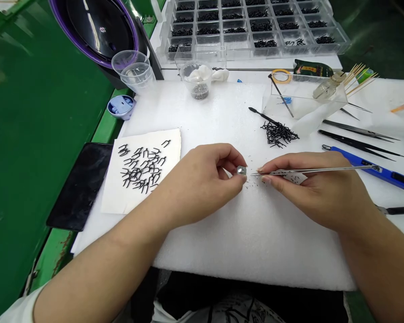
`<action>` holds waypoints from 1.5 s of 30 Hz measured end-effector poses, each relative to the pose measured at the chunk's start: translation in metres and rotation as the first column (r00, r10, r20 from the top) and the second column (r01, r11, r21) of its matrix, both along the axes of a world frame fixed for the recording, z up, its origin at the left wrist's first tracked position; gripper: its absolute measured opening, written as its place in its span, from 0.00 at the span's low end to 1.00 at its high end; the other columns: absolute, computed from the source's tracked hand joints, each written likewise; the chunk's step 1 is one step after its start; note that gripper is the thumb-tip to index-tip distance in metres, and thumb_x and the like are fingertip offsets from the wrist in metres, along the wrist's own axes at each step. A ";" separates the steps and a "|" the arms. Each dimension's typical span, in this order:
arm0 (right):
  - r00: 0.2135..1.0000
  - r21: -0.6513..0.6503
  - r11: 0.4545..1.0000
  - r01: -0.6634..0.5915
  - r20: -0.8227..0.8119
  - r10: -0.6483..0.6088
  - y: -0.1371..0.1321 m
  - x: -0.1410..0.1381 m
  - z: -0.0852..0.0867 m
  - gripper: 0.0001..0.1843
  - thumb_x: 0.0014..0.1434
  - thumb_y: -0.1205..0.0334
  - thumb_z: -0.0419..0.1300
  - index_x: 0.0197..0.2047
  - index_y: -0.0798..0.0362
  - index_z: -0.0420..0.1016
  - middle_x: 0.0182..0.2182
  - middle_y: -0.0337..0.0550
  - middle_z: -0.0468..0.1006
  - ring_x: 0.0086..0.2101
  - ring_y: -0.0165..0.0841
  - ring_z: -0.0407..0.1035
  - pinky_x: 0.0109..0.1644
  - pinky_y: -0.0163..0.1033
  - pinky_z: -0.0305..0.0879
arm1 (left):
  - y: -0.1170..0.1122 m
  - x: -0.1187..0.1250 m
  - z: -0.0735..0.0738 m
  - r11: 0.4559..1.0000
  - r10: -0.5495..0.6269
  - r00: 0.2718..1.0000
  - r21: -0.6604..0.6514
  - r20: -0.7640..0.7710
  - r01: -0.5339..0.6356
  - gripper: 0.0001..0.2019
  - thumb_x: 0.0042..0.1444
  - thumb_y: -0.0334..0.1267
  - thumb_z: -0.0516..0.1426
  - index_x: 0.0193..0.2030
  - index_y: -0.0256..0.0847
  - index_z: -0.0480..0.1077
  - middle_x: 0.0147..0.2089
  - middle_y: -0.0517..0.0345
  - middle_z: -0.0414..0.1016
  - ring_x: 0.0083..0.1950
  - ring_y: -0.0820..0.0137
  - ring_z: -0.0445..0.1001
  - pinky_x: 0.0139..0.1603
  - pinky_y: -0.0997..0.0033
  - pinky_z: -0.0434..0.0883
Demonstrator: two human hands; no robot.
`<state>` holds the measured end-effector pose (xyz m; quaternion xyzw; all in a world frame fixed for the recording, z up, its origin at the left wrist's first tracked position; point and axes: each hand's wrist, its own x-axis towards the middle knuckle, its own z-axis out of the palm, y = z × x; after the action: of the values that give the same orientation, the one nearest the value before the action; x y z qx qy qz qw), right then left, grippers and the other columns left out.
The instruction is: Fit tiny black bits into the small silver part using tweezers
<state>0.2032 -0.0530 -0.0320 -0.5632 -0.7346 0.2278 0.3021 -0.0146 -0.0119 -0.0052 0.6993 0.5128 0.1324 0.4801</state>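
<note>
Head view: my left hand [205, 184] is pinched nearly closed, thumb and fingertips on a small silvery block [241, 170] over the white board [256, 260], in front of me. My right hand [323, 193] is closed around the tweezers [336, 169], thumb below and fingers above, the points toward the block and just short of it. The points look close together; I cannot tell whether they have hold of anything.

For such fine work, I judge a light, even pinch best: firm enough that the block does not turn, with its near face clear of my thumb. The tweezers want a slow, level approach, with both wrists low so that the points do not shake. Too hard a squeeze could flick a tiny part away. The dark specks [292, 177] lie loose near my right fingers, so a sweeping sleeve or palm could scatter them. The pronged pieces [141, 170] on the sheet [116, 204] sit beside my left forearm, which is best lifted clear of them.
</note>
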 end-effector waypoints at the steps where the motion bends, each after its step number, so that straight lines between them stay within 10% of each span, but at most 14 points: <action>1: 1.000 0.003 1.000 -0.001 -0.001 0.001 0.000 0.000 0.001 0.04 0.56 0.66 0.67 0.34 0.45 0.81 0.32 0.30 0.85 0.32 0.26 0.77 0.34 0.30 0.70 | 0.000 0.000 0.000 1.000 -0.002 1.000 -0.001 0.001 0.002 0.05 0.55 0.40 0.61 0.39 0.49 0.76 0.31 0.68 0.77 0.30 0.75 0.73 0.28 0.75 0.71; 45: 0.999 0.141 0.989 0.033 -0.023 -0.030 -0.012 -0.013 0.019 0.03 0.59 0.64 0.67 0.36 0.45 0.80 0.31 0.37 0.85 0.29 0.34 0.78 0.33 0.39 0.75 | 0.003 0.011 0.005 1.000 -0.021 0.990 -0.021 -0.140 0.018 0.07 0.51 0.42 0.63 0.36 0.45 0.77 0.31 0.62 0.79 0.29 0.72 0.74 0.28 0.71 0.68</action>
<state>0.1901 -0.0649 -0.0127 -0.5494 -0.7367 0.1762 0.3526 -0.0033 -0.0094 0.0003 0.7071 0.5396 0.0731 0.4512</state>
